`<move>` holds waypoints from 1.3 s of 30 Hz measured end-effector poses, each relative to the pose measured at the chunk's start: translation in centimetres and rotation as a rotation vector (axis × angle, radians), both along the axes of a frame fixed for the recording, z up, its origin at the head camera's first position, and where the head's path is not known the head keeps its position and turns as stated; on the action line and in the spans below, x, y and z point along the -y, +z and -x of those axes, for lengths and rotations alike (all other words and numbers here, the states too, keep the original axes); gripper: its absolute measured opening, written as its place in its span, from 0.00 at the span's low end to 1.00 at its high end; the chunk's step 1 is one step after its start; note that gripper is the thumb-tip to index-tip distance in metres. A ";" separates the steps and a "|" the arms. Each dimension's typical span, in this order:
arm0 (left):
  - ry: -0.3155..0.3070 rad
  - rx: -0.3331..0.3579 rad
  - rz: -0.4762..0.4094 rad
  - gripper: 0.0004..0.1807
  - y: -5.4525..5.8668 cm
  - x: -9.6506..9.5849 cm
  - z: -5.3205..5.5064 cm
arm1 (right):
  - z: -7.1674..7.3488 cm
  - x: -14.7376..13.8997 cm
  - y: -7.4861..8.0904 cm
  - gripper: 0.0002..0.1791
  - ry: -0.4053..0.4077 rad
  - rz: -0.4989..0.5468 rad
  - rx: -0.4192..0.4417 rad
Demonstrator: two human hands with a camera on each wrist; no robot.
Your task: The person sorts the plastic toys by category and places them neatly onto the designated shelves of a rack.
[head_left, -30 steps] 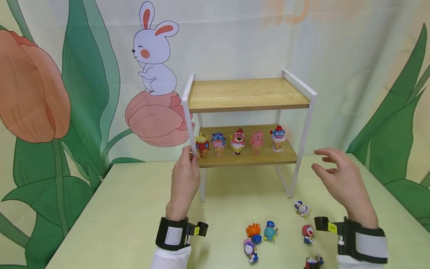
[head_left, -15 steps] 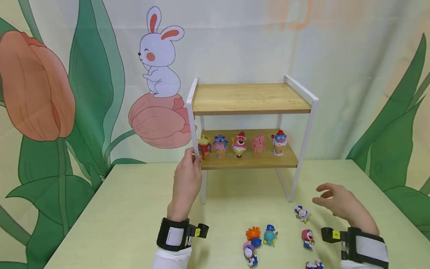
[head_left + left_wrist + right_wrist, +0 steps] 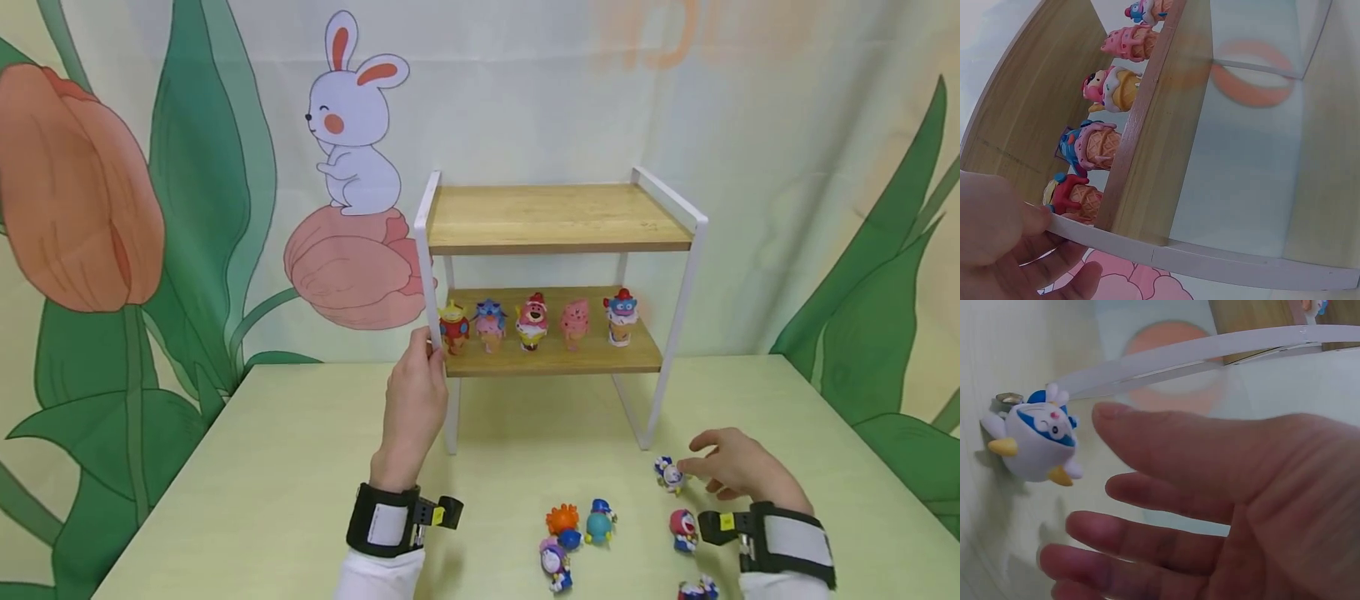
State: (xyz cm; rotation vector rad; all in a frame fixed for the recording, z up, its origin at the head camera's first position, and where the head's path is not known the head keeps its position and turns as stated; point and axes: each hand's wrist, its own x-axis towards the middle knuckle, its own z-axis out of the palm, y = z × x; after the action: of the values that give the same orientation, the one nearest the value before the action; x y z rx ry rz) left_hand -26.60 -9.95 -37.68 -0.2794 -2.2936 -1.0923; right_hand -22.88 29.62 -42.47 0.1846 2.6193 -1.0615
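Note:
My left hand (image 3: 414,400) grips the white front post (image 3: 429,292) of a two-tier wooden shelf (image 3: 558,218), thumb and fingers on either side of it. My right hand (image 3: 738,467) reaches over the table with fingers spread and nothing between them. Just off its fingertips lies a small white-and-blue toy figurine (image 3: 1038,440) with yellow feet, on its back. On the lower board stands a row of ice-cream-cone figurines, among them a red-and-yellow one (image 3: 1075,197), a blue one with pink icing (image 3: 1091,145) and a plain pink one (image 3: 575,323).
A red-hooded figurine (image 3: 683,531) lies below my right hand, with another figurine (image 3: 697,588) cut off at the bottom edge. Left of them cluster an orange figurine (image 3: 562,520), a teal one (image 3: 599,523) and a purple one (image 3: 554,563). A printed curtain (image 3: 525,92) hangs behind the table.
My right hand has come down and to the left, from above the table to beside the white-and-blue figurine. My left hand keeps its hold on the shelf post.

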 end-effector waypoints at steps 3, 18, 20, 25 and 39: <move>-0.003 -0.007 -0.001 0.12 0.1 0.0 0.0 | 0.2 0.2 -0.2 0.32 -0.020 -0.012 0.016; 0.006 0.029 -0.010 0.13 0.3 -0.1 -0.2 | 0.7 1.2 -1.3 0.18 0.008 -0.045 0.049; 0.003 0.025 -0.009 0.13 0.3 -0.1 -0.2 | 0.8 1.2 -1.3 0.16 0.016 -0.053 0.044; 0.002 0.015 -0.005 0.12 0.5 0.0 -0.2 | 0.8 1.1 -0.4 0.18 0.022 -0.027 0.037; -0.006 0.021 -0.022 0.13 0.1 -0.1 -0.1 | 0.4 0.5 1.0 0.29 -0.023 0.048 -0.073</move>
State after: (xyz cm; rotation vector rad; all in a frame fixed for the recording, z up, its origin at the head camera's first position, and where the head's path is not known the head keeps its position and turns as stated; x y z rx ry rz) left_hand -26.55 -9.80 -37.54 -0.2678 -2.2994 -1.1283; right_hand -23.26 29.13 -41.42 0.1684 2.6588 -1.1579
